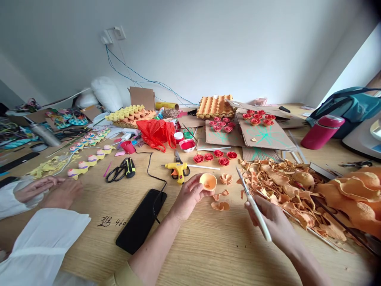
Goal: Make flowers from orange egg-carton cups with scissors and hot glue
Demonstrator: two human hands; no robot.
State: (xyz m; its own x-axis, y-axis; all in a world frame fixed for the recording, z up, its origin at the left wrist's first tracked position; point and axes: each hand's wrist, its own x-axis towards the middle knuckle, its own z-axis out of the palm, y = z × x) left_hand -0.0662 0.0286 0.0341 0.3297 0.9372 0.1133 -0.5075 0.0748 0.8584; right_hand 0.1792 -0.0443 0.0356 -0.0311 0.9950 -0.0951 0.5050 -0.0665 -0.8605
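- Clearly, two hands of the wearer work over the near middle of the counter (205, 246): the left hand (189, 194) grips one orange cup (208, 182), its hollow facing up, just left of one unpainted flower (226, 178).
- The right hand (270, 216) is closed around one long pale tool (256, 210), its grey point aimed far and left; whether it is a knife or scissors is hard to make out.
- Two loose petal pieces (220, 206) lie near the unpainted flower.
- Five red flowers (223, 161) sit on the counter beyond; two more groups stand on cardboard (264, 137) at the far side, about seven in each, overlapping and hard to count.
- One yellow glue gun (178, 171) lies left of the cup, partly covering one pair of scissors (177, 156).
- One black flat pad (141, 222) lies near, left of the left forearm, with a cord across it.
- At right, a heap of orange scraps (276, 178) is beyond counting; the larger orange pile (354, 190) beside it is cut off by the edge, as is one teal bag (351, 111).
- At far left, a co-worker's two hands (64, 192) are blurred; what they hold cannot be told.
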